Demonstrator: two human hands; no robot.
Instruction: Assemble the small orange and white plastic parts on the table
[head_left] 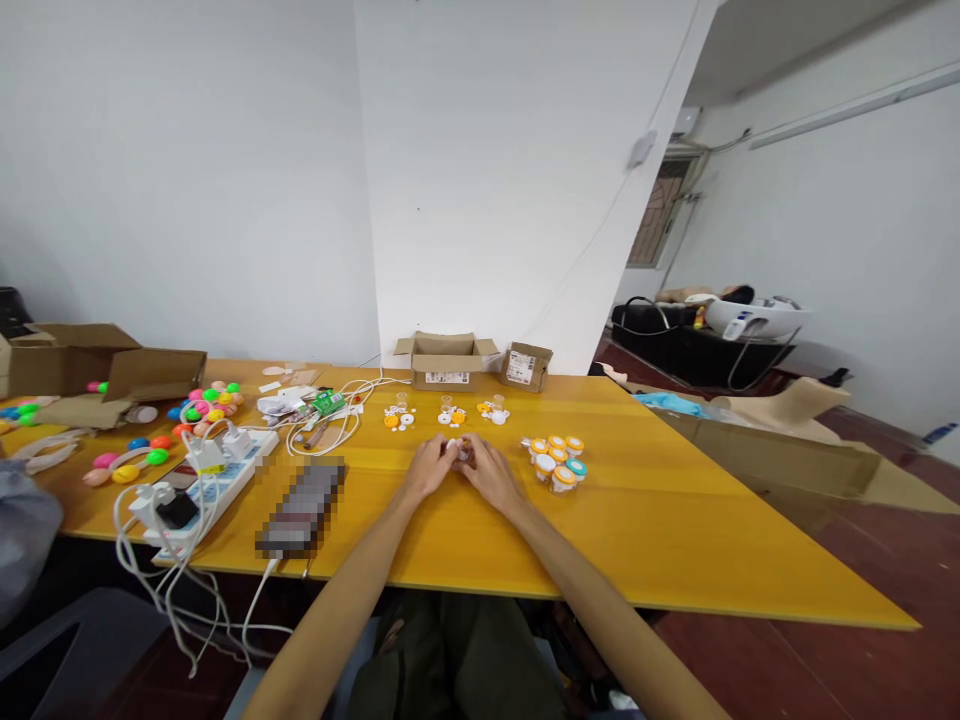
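Observation:
My left hand (430, 467) and my right hand (486, 468) meet over the middle of the table, fingers closed around a small white and clear piece (459, 450). The fingers cover most of it, so its exact kind does not show. Right of my hands stands a cluster of several small clear jars with orange, white and turquoise lids (556, 463). Beyond my hands lie three groups of small white and orange round parts, a left group (400, 420), a middle group (453, 417) and a right group (495, 412), each with a clear cup behind it.
Two cardboard boxes, a wide one (448, 378) and a smaller one (526, 367), stand against the wall. To the left are a power strip (244, 480) with white cables, a blurred-out dark device (301, 507) and colourful balls (210, 402). A large carton (750, 455) borders the table's right side.

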